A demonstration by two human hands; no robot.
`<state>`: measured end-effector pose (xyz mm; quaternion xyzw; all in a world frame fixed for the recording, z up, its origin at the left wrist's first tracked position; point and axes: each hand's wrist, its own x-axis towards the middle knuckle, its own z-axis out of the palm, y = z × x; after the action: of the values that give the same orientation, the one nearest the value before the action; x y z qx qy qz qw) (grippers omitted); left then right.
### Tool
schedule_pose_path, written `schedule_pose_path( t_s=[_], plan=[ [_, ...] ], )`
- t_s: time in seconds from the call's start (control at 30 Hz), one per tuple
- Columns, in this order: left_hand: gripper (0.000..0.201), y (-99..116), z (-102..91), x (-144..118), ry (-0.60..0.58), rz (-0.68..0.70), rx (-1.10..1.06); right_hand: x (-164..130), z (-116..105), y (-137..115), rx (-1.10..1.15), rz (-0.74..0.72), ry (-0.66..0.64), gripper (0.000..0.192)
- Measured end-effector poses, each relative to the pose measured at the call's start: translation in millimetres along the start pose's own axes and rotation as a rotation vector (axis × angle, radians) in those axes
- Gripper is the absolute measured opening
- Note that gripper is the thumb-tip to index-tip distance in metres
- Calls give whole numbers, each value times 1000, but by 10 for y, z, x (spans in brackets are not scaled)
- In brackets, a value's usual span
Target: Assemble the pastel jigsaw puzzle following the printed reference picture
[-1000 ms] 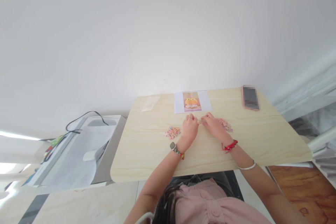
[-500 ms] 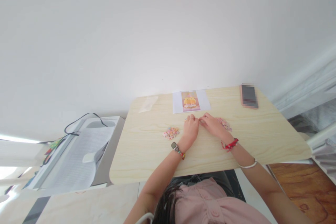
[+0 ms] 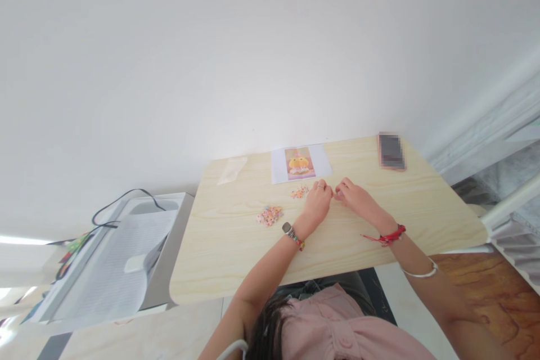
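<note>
Your left hand [image 3: 317, 203] and your right hand [image 3: 355, 198] meet fingertip to fingertip near the middle of the desk [image 3: 236, 253], just on the near side of the picture card [image 3: 299, 163]; both rest low on the wood with fingers curled inward; whatever sits between the fingertips is too small to make out, so you cannot tell whether either grip is pinching something or merely pressed together; a small cluster of coloured pieces [image 3: 299, 192] lies just left of your left hand, touching the desk, and a larger pile of coloured pieces [image 3: 269, 215] lies further left and a little nearer to you, apart from both hands; the picture card lies flat toward the far edge, showing a yellow figure on a pink ground with white margins either side; a clear plastic bag [image 3: 232, 170] lies flat at the far left corner, well apart from the hands; a phone [image 3: 391, 151] lies flat at the far right corner; your left wrist carries a watch and a beaded band, your right wrist a red cord and a thin bangle; to the left of the desk stands a white machine [image 3: 113, 253] with a black cable [image 3: 122, 202] looped over its far end
</note>
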<state>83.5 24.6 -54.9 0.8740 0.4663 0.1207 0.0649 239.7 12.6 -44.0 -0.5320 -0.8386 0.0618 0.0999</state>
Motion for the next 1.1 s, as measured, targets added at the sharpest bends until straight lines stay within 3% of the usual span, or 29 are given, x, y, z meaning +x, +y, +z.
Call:
schedule_pose_path(
  t_s=[0.17,0.33,0.43,0.63,0.8,1.1],
  plan=[
    [18,174,43,148,-5,25,-24,-128,-47,202,-31,66,-1,12],
    [20,-27,-140,-62,17,-120,18,-155,-48,236,-58,92,-13,10],
    [19,-282,-307,-309,41,-304,40,-121,-71,126,-22,56,-7,13],
    [14,-586,-456,-619,75,-476,49,187,2,-399,27,-64,-13,14],
    [12,-538,-430,-573,43,-447,44,506,133,-683,108,-46,-16,12],
    [17,-531,-345,-447,15,-346,98,573,207,-727,198,-47,-21,11]
  ],
)
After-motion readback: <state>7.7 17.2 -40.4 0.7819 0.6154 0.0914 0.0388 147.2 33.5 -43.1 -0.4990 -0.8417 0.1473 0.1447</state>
